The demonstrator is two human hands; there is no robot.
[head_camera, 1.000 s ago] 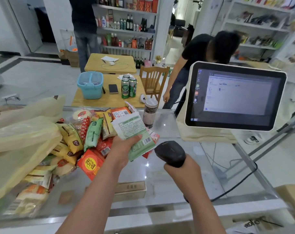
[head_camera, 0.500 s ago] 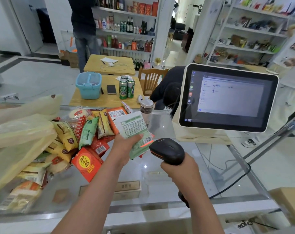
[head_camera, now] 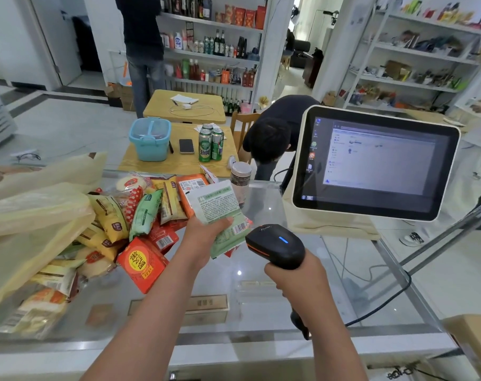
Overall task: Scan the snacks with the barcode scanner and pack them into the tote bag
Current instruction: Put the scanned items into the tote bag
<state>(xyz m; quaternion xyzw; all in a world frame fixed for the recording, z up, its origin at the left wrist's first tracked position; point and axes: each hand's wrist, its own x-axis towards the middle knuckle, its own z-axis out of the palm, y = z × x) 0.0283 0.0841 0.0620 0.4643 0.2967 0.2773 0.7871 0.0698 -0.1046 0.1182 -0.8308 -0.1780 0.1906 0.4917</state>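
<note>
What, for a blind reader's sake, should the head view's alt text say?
The left hand holds a green packet; the right hand aims a scanner at its barcode. Snacks lie left on the glass counter, a screen right.

Barcoded green snack packet (head_camera: pixel 217 206) just beside scanner (head_camera: pixel 277 246)

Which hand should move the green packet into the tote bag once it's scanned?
Left. The left hand holds the green packet, and the tote bag lies on the counter's left side, nearest that hand. The right hand is farther right, its grip taken up by the barcode scanner.
</note>
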